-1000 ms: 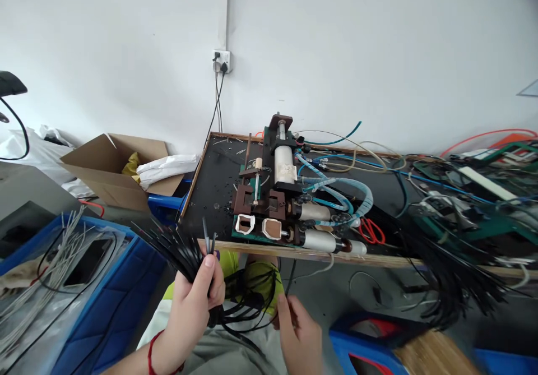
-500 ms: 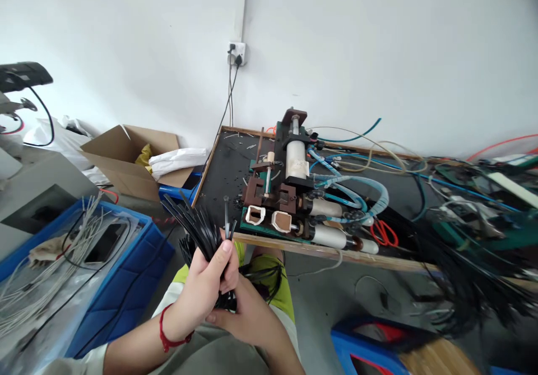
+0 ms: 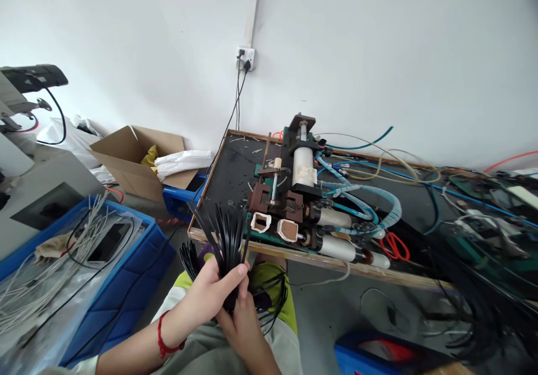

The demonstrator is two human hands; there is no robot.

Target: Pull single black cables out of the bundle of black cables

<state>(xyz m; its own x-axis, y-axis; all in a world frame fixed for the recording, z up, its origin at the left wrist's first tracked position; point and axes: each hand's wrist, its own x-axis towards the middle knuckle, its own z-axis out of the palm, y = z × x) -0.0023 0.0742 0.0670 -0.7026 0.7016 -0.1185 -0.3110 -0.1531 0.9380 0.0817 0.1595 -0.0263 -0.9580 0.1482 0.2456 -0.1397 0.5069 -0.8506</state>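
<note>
A bundle of thin black cables (image 3: pixel 229 234) stands up over my lap, its upper ends fanned out. My left hand (image 3: pixel 210 292), with a red string bracelet at the wrist, is closed around the bundle just below the fanned ends. Below it, my right hand (image 3: pixel 244 323) closes on the lower part; most of its fingers are hidden behind the cables and the left hand. More black cables (image 3: pixel 275 291) lie across my lap, near the right hand. Just beyond the hands, at the table edge, is a pneumatic fixture (image 3: pixel 277 201) with brown clamp blocks and white cylinders.
A dark table (image 3: pixel 227 165) with a wooden rim carries the fixture, blue air hoses (image 3: pixel 378 190) and a heap of black cables (image 3: pixel 491 308). To the left are a blue crate (image 3: pixel 126 296) with grey cables and a phone (image 3: pixel 110 241), and a cardboard box (image 3: pixel 134 176).
The cables now stand more upright and more evenly fanned. A single strand that stuck up by my left fingertips no longer stands apart. The view has turned slightly left.
</note>
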